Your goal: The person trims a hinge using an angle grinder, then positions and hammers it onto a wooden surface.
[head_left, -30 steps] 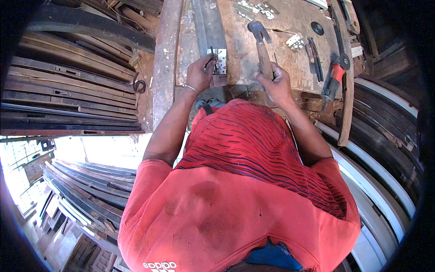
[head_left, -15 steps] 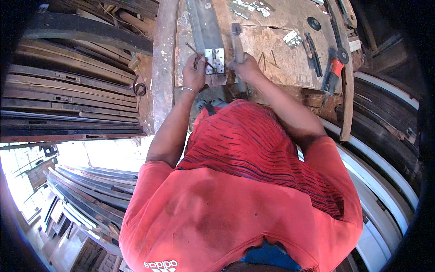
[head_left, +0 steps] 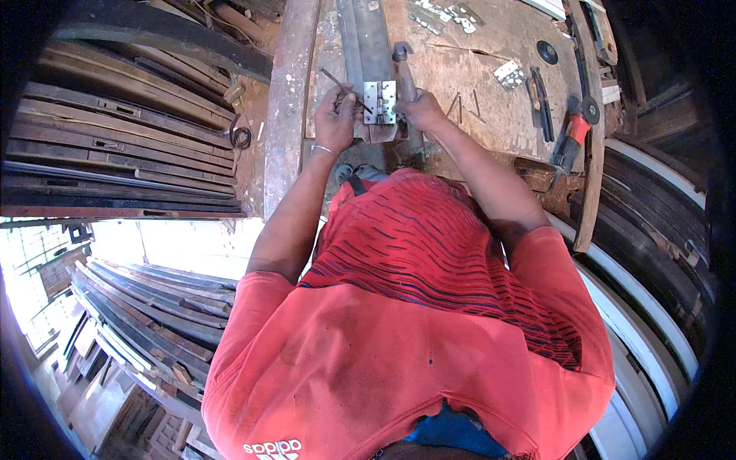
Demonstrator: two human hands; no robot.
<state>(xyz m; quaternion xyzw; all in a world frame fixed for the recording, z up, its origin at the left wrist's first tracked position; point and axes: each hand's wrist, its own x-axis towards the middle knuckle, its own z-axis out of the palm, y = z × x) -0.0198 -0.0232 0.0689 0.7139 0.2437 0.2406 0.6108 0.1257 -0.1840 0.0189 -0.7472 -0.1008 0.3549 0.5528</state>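
A silvery butt hinge [head_left: 379, 102] with screw holes lies open on the near end of a dark wooden board [head_left: 365, 38]. My left hand [head_left: 335, 123] is closed on a thin dark metal rod, perhaps a punch or long nail [head_left: 334, 78]. The rod slants down, its lower end at the hinge's left leaf. Just right of the hinge, my right hand [head_left: 423, 111] is wrapped round the wooden handle of a hammer [head_left: 406, 80]. The hammer's head points away from me, beside the board.
Several nails [head_left: 460, 106] lie right of the hammer. Beyond are another hinge [head_left: 508, 75], dark pliers-like tools [head_left: 540, 103], a black disc [head_left: 547, 52] and a red angle grinder [head_left: 575, 132] near the workbench's [head_left: 491, 126] right edge. Stacked timber [head_left: 123, 146] fills the left.
The view has shifted, so the bench and hinge appear farther right. My right hand and the hammer are closer to the hinge; my left hand sits slightly farther left of it, still holding the rod.
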